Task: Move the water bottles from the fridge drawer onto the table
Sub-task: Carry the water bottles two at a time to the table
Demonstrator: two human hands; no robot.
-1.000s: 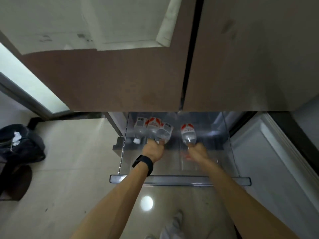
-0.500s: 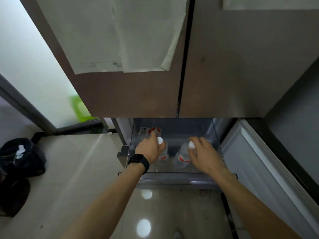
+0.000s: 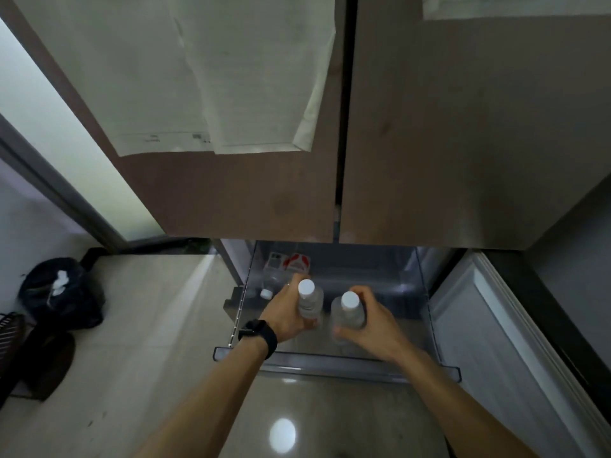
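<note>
The clear fridge drawer point(image 3: 337, 361) stands pulled out below the brown fridge doors. My left hand point(image 3: 286, 314), with a black watch on the wrist, grips a clear water bottle point(image 3: 310, 300) with a white cap, held upright above the drawer. My right hand point(image 3: 370, 322) grips a second white-capped water bottle point(image 3: 348, 312), also upright. Two more bottles lie in the drawer's back left: one with a white cap point(image 3: 269, 282) and one with a red label point(image 3: 297, 262).
Brown fridge doors point(image 3: 429, 143) with taped papers point(image 3: 205, 77) hang over the drawer. An open white freezer door point(image 3: 502, 342) stands at the right. A black bag point(image 3: 62, 292) and a dark basket point(image 3: 13, 342) sit on the tiled floor at the left.
Both hands have lifted their bottles from lying in the drawer to upright, caps up, and drawn them toward me. The camera view has tilted upward.
</note>
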